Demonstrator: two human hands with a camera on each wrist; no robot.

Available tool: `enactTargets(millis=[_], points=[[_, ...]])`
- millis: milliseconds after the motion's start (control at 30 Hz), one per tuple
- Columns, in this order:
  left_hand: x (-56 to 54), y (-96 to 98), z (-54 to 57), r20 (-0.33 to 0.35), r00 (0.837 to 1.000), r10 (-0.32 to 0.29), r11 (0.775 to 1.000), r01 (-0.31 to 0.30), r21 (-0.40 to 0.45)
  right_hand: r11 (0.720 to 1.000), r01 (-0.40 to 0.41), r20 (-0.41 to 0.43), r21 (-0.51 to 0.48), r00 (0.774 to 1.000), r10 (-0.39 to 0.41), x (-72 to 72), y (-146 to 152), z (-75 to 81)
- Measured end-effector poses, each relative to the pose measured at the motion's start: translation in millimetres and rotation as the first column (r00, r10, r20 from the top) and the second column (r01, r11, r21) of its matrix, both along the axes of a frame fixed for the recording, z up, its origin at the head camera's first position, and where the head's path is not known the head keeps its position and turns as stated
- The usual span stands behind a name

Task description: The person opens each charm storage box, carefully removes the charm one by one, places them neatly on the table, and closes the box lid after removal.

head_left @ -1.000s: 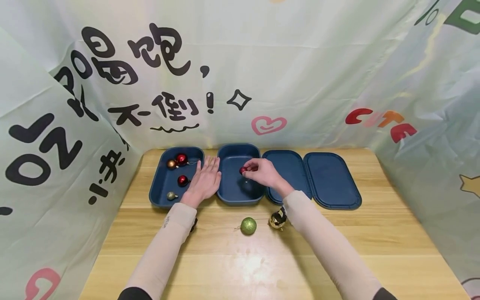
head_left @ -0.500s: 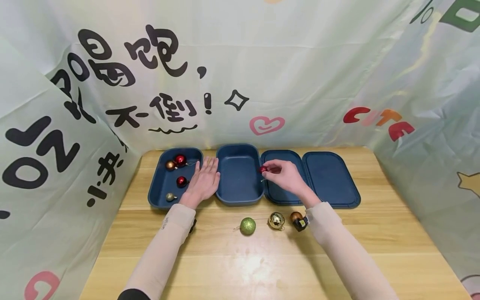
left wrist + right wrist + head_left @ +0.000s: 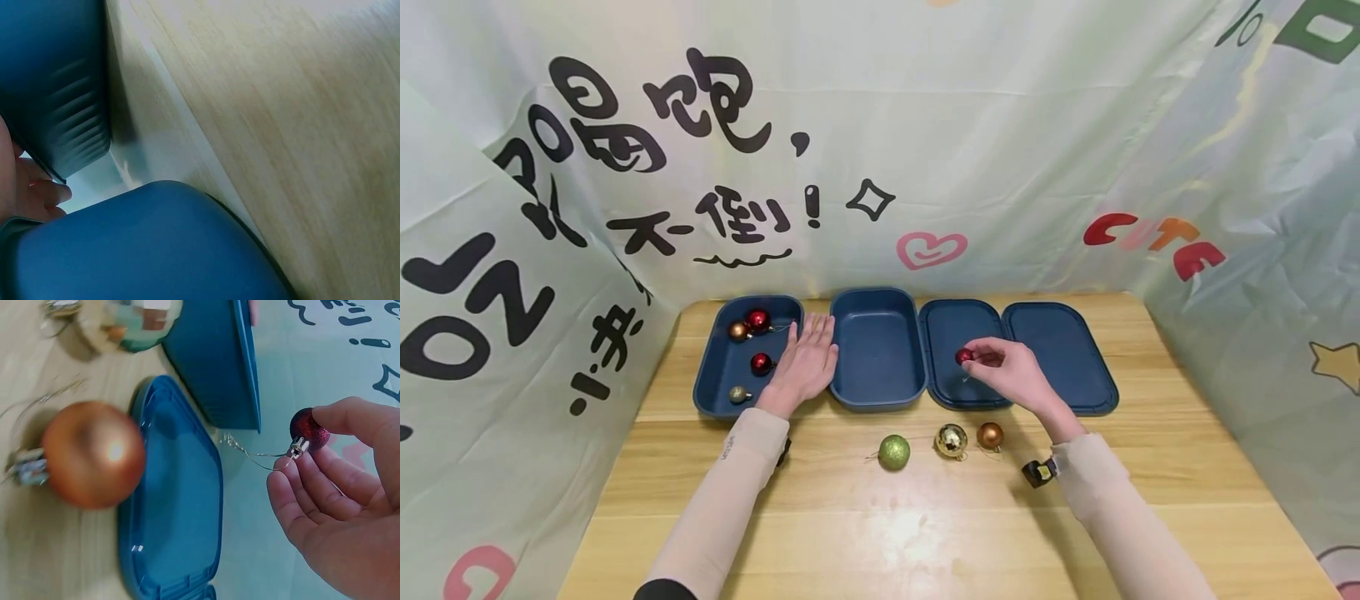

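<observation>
My right hand [image 3: 1011, 372] pinches a small glittery red Christmas bauble [image 3: 309, 428] between thumb and fingers. It holds the bauble above the left of two dark blue lids [image 3: 946, 333], and a silvery hanging loop [image 3: 256, 454] dangles from the bauble's cap. With fingers straight, my left hand [image 3: 805, 360] lies across the neighbouring rims of the left blue box [image 3: 718, 360] and the middle blue box [image 3: 880, 350]. Two red baubles, a copper bauble [image 3: 739, 331] and a small pale gold bauble [image 3: 738, 394] lie in the left box. Nothing lies in the middle box.
A second blue lid [image 3: 1063, 346] lies to the right. In front of the boxes, a green glitter bauble [image 3: 893, 452], a shiny gold bauble [image 3: 951, 441] and a copper bauble [image 3: 990, 436] sit on the wooden table [image 3: 820, 533]. Printed cloth [image 3: 1000, 150] closes off the back and sides.
My right hand has carried the red bauble rightward, from over the middle box to over the left lid. The copper bauble on the table has come into sight. My left hand stays put.
</observation>
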State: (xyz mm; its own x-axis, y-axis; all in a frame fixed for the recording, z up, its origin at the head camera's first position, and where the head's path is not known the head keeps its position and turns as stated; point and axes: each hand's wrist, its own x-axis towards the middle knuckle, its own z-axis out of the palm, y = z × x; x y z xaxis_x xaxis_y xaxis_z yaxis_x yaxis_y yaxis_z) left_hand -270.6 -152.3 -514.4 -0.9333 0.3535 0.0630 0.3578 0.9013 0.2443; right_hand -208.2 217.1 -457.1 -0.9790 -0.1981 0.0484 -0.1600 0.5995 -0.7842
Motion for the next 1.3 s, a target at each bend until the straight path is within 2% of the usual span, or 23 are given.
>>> enactTargets(millis=[767, 1033, 1300], points=[[0.9, -0.1, 0.3, -0.004, 1.000, -0.002, 1.000, 0.002, 0.007, 0.993, 0.121, 0.016, -0.003, 0.993, -0.121, 40.2, 46.1, -18.9], [0.7, -0.2, -0.5, -0.028, 1.000, -0.005, 1.000, 0.005, -0.005, 0.990, 0.131, 0.004, -0.046, 0.991, -0.131, 56.1, 59.0, -34.4], [0.7, -0.2, -0.2, -0.030, 1.000, -0.009, 1.000, 0.009, 0.005, 0.985, 0.166, 0.040, -0.037, 0.986, -0.165, 73.3, 69.4, -50.1]])
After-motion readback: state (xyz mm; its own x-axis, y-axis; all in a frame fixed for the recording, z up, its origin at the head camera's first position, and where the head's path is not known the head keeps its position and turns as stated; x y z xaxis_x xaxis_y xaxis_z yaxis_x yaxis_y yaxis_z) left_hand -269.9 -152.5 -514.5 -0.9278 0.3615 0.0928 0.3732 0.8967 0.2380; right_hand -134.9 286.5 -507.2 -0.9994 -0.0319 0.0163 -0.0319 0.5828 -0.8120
